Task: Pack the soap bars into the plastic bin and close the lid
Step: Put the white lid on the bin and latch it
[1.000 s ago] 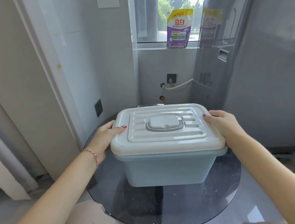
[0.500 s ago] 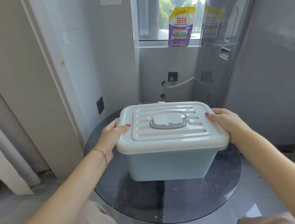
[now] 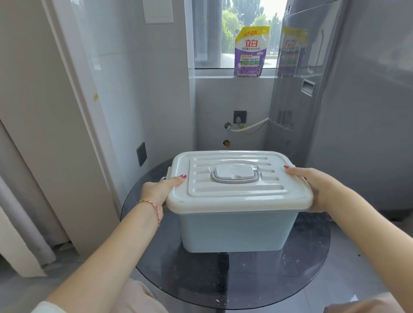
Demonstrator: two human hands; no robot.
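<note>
Surface: A round smoked-glass table (image 3: 239, 276) on a grey tiled floor, its top speckled with pale flecks and bare in front of the bin.
Room: A narrow laundry corner; a grey washing machine (image 3: 365, 112) stands just right of the table, a purple detergent pouch (image 3: 250, 52) sits on the window sill behind, and a curtain (image 3: 2, 205) hangs at far left.
Bin: The pale blue plastic bin (image 3: 236, 227) sits toward the table's back half, its white lid (image 3: 234, 184) seated on top with the grey carry handle (image 3: 236, 176) folded flat; any soap bars inside are hidden.
Left hand: The left hand (image 3: 159, 192) grips the lid's left edge, thumb pressed on top, fingers curled below out of sight.
Right hand: The right hand (image 3: 317, 187) clasps the lid's right edge the same way.
Edges and room: The bin's right side comes close to the table rim and the washing machine; open glass lies nearer the person.
Change: Compared with a second ago, the view has tipped up to show more window, and the bin appears slightly turned, with both hands placed as before.
</note>
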